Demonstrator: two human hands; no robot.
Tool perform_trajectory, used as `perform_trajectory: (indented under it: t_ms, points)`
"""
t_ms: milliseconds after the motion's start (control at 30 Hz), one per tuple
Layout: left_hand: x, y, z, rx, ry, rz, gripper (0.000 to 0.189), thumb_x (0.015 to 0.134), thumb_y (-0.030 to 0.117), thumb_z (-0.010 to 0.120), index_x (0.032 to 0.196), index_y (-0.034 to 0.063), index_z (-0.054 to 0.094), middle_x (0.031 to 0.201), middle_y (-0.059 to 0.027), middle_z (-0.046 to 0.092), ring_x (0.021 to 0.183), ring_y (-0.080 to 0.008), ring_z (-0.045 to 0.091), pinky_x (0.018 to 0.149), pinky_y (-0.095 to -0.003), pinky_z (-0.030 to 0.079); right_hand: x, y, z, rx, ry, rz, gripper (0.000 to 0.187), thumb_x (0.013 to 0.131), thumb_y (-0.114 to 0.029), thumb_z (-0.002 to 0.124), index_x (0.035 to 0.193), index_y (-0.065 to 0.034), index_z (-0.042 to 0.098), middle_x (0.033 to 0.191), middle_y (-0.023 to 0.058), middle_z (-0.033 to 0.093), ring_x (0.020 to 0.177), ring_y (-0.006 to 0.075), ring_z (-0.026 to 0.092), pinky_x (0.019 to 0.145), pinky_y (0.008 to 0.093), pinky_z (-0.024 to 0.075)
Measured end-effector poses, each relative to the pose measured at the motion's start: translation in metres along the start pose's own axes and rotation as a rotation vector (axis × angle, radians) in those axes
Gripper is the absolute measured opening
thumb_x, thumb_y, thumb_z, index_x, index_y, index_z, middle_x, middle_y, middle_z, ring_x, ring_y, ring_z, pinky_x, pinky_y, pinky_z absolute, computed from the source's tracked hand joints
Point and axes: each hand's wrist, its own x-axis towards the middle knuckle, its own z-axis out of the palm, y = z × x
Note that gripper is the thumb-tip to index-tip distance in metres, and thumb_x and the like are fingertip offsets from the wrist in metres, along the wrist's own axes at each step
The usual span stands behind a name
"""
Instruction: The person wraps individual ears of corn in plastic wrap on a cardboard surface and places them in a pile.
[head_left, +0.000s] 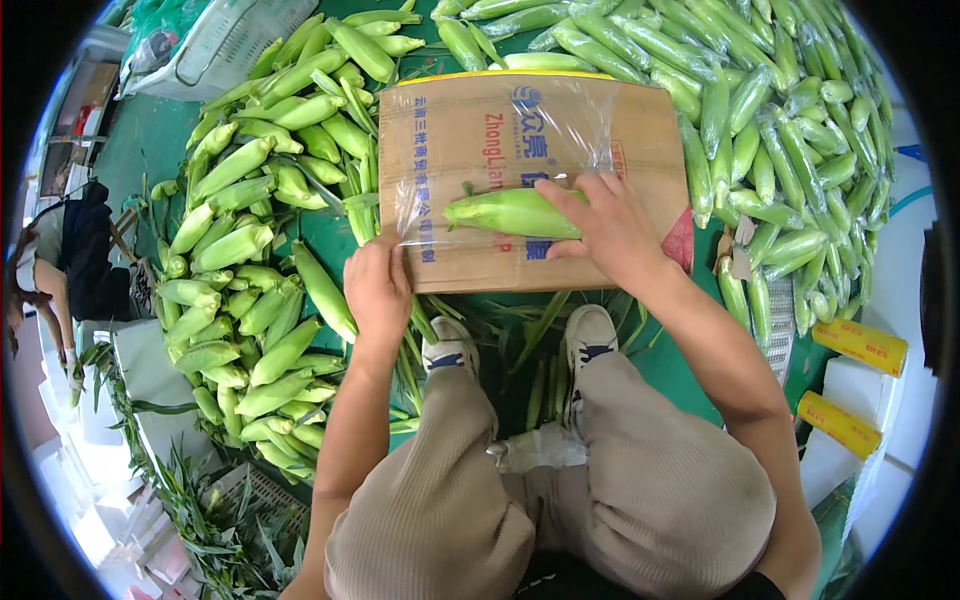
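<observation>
A cardboard box (450, 270) with printed writing stands before me, clear plastic film stretched over its top. An ear of corn in green husk (510, 213) lies across the film. My right hand (604, 225) rests on the corn's right end, fingers spread, the thumb below it and the fingers above. At the box's lower left corner, my left hand (379, 285) has its fingers together at the film's edge; whether it pinches the film is hard to tell. A yellow edge (510, 73), perhaps of a film roll or its box, shows along the far side.
Unwrapped corn ears (232, 251) are heaped at left, film-wrapped ears (750, 127) at right. Yellow cartons (860, 346) lie at right on white foam. A white basket (217, 52) stands at upper left, husk leaves (225, 525) at lower left. Another person (52, 277) is at far left.
</observation>
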Motion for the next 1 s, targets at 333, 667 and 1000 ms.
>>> perform_trajectory:
  t_ms: [333,667,1000]
  points:
    - [-0.001,0.066,0.022,-0.395,-0.114,0.408,0.029,0.087,0.001,0.064,0.116,-0.0011,0.064,0.120,-0.0223,0.067,0.111,-0.0373,0.066,0.096,-0.0455,0.053,-0.010,-0.029,0.009,0.304,-0.167,-0.125,0.075,0.069,-0.042,0.085,0.132,-0.0106,0.058,0.116,0.0113,0.055,0.106,0.0323,0.055,0.087,0.0451,0.0475]
    - [0.193,0.052,0.060,-0.099,-0.034,-0.031,0.042,0.100,0.036,0.057,0.133,0.0102,0.060,0.113,-0.0169,0.071,0.102,-0.0367,0.068,0.093,-0.0450,0.051,0.059,0.025,0.010,-0.166,0.022,-0.095,0.083,0.068,-0.055,0.082,0.129,-0.0062,0.055,0.132,0.0108,0.052,0.118,0.0335,0.055,0.090,0.0450,0.0516]
    - [0.077,0.082,0.033,0.148,-0.138,0.529,0.068,0.070,0.015,0.075,0.134,0.0106,0.054,0.117,-0.0075,0.067,0.109,-0.0268,0.064,0.098,-0.0433,0.048,0.048,0.024,-0.009,0.779,-0.273,0.040,0.052,0.076,-0.044,0.082,0.104,-0.0033,0.065,0.105,0.0199,0.068,0.093,0.0369,0.063,0.082,0.0414,0.0518]
